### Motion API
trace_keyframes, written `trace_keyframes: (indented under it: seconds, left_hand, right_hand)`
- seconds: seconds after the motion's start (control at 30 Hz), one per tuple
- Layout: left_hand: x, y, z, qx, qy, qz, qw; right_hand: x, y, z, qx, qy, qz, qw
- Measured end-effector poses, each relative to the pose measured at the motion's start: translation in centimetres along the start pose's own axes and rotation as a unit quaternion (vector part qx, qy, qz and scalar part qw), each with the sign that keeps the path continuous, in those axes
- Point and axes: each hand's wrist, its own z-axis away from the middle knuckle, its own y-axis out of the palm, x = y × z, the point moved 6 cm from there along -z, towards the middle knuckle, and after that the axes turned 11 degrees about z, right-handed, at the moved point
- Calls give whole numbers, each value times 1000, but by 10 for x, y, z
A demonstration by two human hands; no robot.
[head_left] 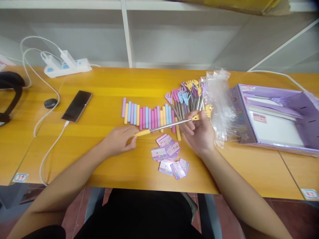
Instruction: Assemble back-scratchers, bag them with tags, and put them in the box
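Observation:
A back scratcher (169,125) with a yellow handle, metal rod and yellow hand-shaped head stretches between my hands above the table. My left hand (122,140) grips its handle end, while my right hand (200,132) holds it just below the head. Beyond them lies a row of pink, purple, blue and yellow handle tubes (146,116). Several more back scratchers (185,98) with coloured heads are piled behind my right hand. Small printed cards (165,147) lie in a loose heap nearer to me, below the scratcher.
Clear plastic bags (218,103) lie right of the pile, beside a purple open box (276,132) holding a scratcher and cards. On the left are a charging phone (77,106), a black mouse (50,103), white cables and a power strip (68,68). Shelving (174,39) stands behind the table.

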Motion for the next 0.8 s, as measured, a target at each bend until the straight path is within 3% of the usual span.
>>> trace_keyframes:
  seconds: [0.43, 0.6, 0.8]
  left_hand:
    - [-13, -3, 6, -129, 73, -47, 988]
    - [-20, -5, 5, -143, 91, -55, 984]
    - [-24, 0, 5, -133, 54, -6, 990]
  right_hand:
    - [-7, 8, 6, -25, -27, 13, 999]
    - [-9, 9, 8, -30, -37, 37, 998]
    - [-10, 25, 19, -11, -42, 80, 996]
